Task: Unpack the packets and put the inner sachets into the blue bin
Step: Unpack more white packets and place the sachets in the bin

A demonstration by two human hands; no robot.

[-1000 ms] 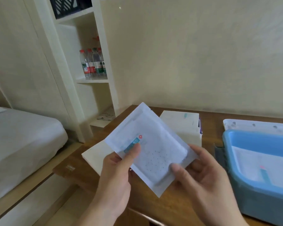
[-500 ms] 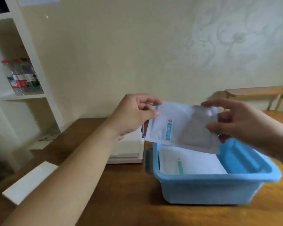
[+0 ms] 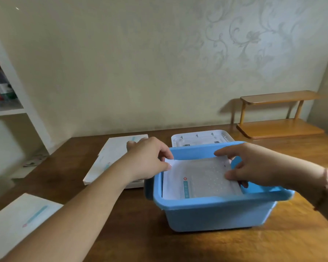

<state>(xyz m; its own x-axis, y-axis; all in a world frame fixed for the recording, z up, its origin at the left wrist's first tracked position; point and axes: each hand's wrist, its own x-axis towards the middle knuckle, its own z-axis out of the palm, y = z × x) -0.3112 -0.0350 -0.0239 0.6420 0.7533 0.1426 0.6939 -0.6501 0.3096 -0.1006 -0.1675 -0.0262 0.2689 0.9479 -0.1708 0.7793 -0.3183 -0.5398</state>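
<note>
A blue bin (image 3: 212, 212) stands on the wooden table in front of me. A white sachet (image 3: 199, 178) with a teal stripe and a red cross mark lies inside it, near the top. My left hand (image 3: 150, 161) pinches the sachet's left corner over the bin's left rim. At the right edge of the sachet, my right hand (image 3: 252, 165) holds it with thumb and fingers. White packets (image 3: 110, 159) lie stacked left of the bin. Another white packet (image 3: 21, 222) lies at the table's near left corner.
A white plastic lid (image 3: 201, 138) lies behind the bin. A small wooden shelf (image 3: 276, 114) stands at the back right against the wall. White shelving (image 3: 11, 110) with bottles is at the far left. The table (image 3: 235, 246) edge falls away at the left.
Both hands have carried the sachet from in front of me, rightward over the bin, and lowered it inside. The camera has swung right and down with it.
</note>
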